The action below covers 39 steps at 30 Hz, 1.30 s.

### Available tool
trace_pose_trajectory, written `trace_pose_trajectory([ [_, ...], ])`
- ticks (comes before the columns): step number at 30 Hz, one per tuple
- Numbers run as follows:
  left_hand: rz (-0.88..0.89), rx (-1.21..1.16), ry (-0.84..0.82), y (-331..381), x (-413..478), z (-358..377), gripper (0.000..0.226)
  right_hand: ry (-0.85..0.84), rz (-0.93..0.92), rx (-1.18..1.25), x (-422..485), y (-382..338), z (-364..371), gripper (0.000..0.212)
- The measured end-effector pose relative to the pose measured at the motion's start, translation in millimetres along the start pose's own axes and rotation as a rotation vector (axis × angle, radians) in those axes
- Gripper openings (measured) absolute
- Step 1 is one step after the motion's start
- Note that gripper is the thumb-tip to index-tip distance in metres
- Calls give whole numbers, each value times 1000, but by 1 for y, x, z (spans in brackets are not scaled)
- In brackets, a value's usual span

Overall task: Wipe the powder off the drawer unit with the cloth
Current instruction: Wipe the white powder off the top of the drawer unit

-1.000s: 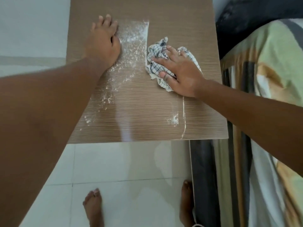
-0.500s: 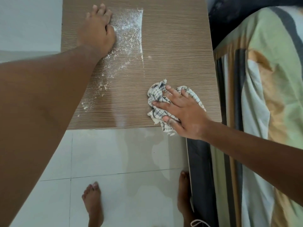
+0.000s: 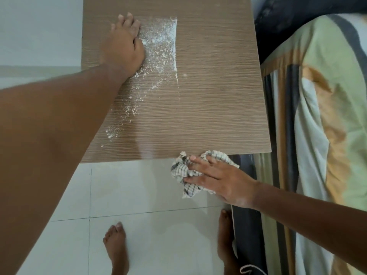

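The brown wood-grain top of the drawer unit point(image 3: 218, 96) fills the upper middle. White powder point(image 3: 158, 44) covers a patch on its left part and trails down toward the front left, ending in a straight edge on the right. My left hand point(image 3: 125, 46) lies flat on the top, beside the powder, fingers together. My right hand point(image 3: 220, 179) holds a crumpled white cloth with a dark check point(image 3: 184, 171) just past the unit's front edge, over the floor. The right half of the top shows no powder.
White floor tiles point(image 3: 139, 195) lie below the front edge, with my two bare feet point(image 3: 117, 247) on them. A bed with a striped green, orange and white cover point(image 3: 321, 116) stands close along the unit's right side. A pale wall is at the left.
My right hand dragged the cloth from the middle of the top toward me and off the front edge. The powder streak near the front right is gone. The left hand stayed in place.
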<state>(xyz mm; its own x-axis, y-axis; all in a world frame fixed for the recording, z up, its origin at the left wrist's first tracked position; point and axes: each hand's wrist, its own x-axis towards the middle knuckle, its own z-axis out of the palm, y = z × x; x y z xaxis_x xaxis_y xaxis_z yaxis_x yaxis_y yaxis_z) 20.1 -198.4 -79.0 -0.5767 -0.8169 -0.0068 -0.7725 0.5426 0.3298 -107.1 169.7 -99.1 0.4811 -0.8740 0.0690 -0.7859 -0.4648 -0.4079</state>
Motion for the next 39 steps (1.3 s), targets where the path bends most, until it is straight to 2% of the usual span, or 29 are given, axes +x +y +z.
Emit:
trace_pose_trajectory([
  [3,13,-33,-29,-4,5,-9,57,73,45,114,23,3,-9,41],
  [6,35,42,-55,-12,4,-15,57,230,175,200,62,17,-29,51],
  [11,26,-25,-14,-22,10,-6,61,500,416,223,127,66,-71,48],
  [16,43,-33,32,-30,15,2,63,628,707,191,188,149,-114,49],
  [20,38,-18,41,-32,18,4,64,727,884,154,220,215,-143,42],
  [23,33,2,36,-34,21,6,65,660,1036,107,233,267,-147,52],
  [25,21,16,25,-35,23,6,66,476,1167,65,242,288,-139,64],
  [27,16,42,16,-36,23,5,67,340,1200,-9,255,294,-131,66],
  [34,14,64,8,-34,23,3,68,240,1097,-92,290,279,-118,61],
  [39,15,65,6,-33,23,2,59,136,821,-97,295,258,-112,57],
])
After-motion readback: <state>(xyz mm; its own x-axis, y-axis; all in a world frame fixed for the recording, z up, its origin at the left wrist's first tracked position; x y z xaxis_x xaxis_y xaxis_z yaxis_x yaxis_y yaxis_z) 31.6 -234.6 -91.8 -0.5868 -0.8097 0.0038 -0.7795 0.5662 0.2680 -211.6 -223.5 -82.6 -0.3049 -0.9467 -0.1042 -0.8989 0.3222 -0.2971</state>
